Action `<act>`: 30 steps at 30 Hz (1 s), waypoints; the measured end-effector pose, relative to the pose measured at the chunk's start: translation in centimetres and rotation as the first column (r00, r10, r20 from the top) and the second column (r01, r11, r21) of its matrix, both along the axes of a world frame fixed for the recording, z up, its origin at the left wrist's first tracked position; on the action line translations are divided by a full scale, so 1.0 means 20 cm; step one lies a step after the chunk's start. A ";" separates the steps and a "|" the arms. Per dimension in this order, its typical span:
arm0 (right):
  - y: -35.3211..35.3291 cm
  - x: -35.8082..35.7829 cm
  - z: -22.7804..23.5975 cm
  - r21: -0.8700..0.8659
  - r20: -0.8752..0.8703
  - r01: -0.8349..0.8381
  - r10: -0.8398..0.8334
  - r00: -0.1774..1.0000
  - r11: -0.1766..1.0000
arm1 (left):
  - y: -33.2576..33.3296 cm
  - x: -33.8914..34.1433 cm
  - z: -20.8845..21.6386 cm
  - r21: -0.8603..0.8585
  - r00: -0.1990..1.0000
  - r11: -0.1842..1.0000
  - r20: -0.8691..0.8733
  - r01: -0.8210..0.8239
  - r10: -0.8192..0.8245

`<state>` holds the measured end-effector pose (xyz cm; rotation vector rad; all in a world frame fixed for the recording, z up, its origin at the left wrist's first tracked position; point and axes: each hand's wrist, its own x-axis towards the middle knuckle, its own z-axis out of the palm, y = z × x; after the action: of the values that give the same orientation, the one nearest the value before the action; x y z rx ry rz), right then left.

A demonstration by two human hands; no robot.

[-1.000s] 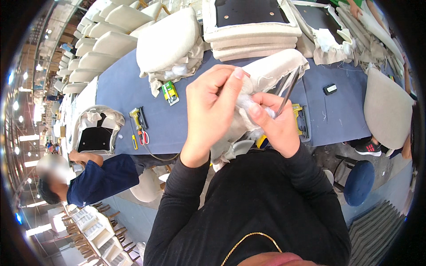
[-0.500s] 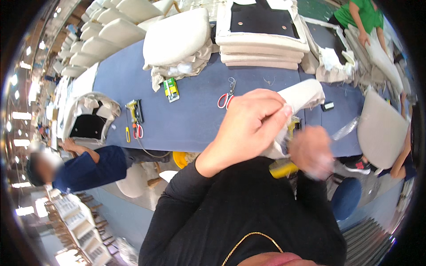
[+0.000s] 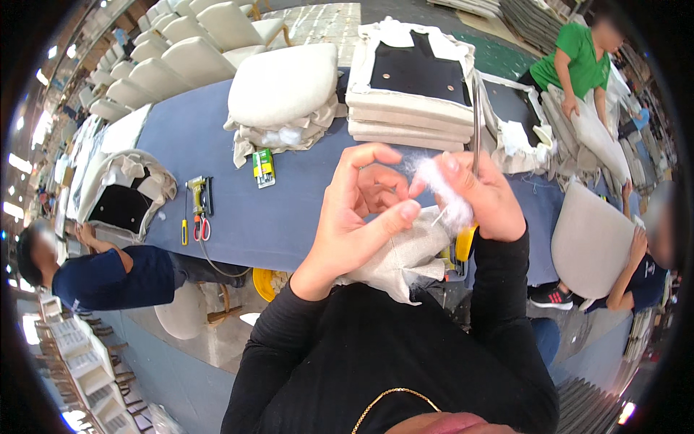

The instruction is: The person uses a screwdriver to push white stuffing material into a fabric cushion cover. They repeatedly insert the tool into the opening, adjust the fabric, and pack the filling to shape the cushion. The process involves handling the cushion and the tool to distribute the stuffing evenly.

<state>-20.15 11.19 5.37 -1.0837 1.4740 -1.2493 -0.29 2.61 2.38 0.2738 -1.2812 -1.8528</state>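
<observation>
My right hand pinches a tuft of white fluffy fibre stuffing. A thin metal rod also stands up out of that hand, and a yellow handle shows just below it; I cannot tell whether they are one tool. Facing the tuft, my left hand has its fingers curled and apart, with loose fibres near the fingertips. Below both hands a beige fabric piece lies bunched at the table's near edge, partly hidden by my left hand.
On the blue table are a staple gun, red-handled scissors and a green-yellow pack. Behind stand stacked beige cushions and a padded seat. People work at left, far right and right.
My left hand has let go of the beige fabric, which now lies lower. My right hand has risen toward the left and now shows white stuffing and an upright rod.
</observation>
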 end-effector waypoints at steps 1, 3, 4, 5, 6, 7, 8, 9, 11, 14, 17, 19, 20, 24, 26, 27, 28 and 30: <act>-0.02 0.04 -0.02 0.012 0.004 0.057 -0.057 0.998 0.998 | -0.01 0.00 0.02 -0.107 0.998 0.992 0.029 -0.061 0.064; -0.06 0.07 -0.04 0.002 0.052 0.020 -0.020 0.998 1.000 | -0.08 0.02 0.03 -0.409 0.965 0.907 0.176 -0.106 0.193; -0.08 0.07 -0.04 -0.025 0.096 -0.072 0.074 0.993 0.997 | -0.10 0.04 -0.01 -0.359 0.977 0.931 0.159 -0.074 0.139; -0.09 0.07 -0.05 -0.043 0.148 -0.142 0.147 0.978 0.989 | -0.12 0.05 -0.06 -0.309 0.987 0.950 0.137 -0.039 0.085; -0.11 0.07 -0.05 -0.064 0.194 -0.211 0.219 0.956 0.975 | -0.13 0.06 -0.09 -0.261 0.994 0.965 0.106 -0.002 0.031; -0.11 0.06 -0.06 -0.076 0.248 -0.260 0.271 0.930 0.963 | -0.11 0.05 -0.10 -0.124 0.998 0.992 0.054 -0.009 0.016; -0.11 0.04 -0.07 -0.090 0.301 -0.306 0.318 0.899 0.948 | -0.11 0.05 -0.12 0.034 0.999 0.999 -0.033 -0.030 0.031; -0.11 0.02 -0.06 -0.057 0.334 -0.333 0.333 0.882 0.941 | -0.10 0.04 -0.13 0.188 0.992 0.981 -0.115 -0.037 0.059; -0.12 -0.03 -0.07 -0.101 0.420 -0.318 0.330 0.846 0.943 | -0.11 0.06 -0.16 0.376 0.976 0.927 -0.200 -0.005 0.086; -0.15 -0.10 -0.02 -0.143 0.444 -0.245 0.284 0.850 0.959 | -0.13 0.07 -0.19 0.481 0.969 0.872 -0.245 0.090 0.035; -0.17 -0.10 0.06 -0.145 0.379 -0.145 0.190 0.906 0.979 | -0.13 0.09 -0.14 0.472 0.990 0.875 -0.133 0.105 -0.047; -0.20 -0.06 0.08 -0.036 0.261 -0.131 0.136 0.956 0.991 | -0.14 0.08 -0.15 0.407 0.992 0.905 -0.088 0.121 -0.093; -0.21 -0.06 0.08 0.018 0.199 -0.119 0.113 0.973 0.993 | -0.14 0.07 -0.16 0.374 0.991 0.918 -0.064 0.130 -0.115; -0.23 -0.09 0.07 0.092 0.161 -0.224 0.207 0.965 0.970 | -0.20 0.07 -0.18 0.414 0.973 0.883 -0.155 0.221 -0.172; -0.23 -0.09 0.06 0.069 0.104 -0.150 0.142 0.984 0.986 | -0.25 0.08 -0.24 0.242 0.939 0.921 -0.237 0.306 -0.250; -0.23 -0.09 0.06 0.065 0.117 -0.117 0.109 0.987 0.991 | -0.22 0.09 -0.18 0.205 0.986 0.965 -0.066 0.161 -0.151; -0.23 -0.08 0.06 0.062 0.131 -0.084 0.075 0.989 0.995 | -0.22 0.08 -0.17 -0.089 0.999 0.996 0.045 0.023 -0.019; -0.24 -0.09 0.02 -0.045 0.212 0.014 -0.004 0.977 0.999 | -0.23 0.08 -0.16 -0.654 0.947 0.743 0.127 -0.143 0.294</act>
<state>-21.87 6.39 5.70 -0.9428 1.2953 -1.3671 1.37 -2.02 -0.82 0.2486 -1.8694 -1.1102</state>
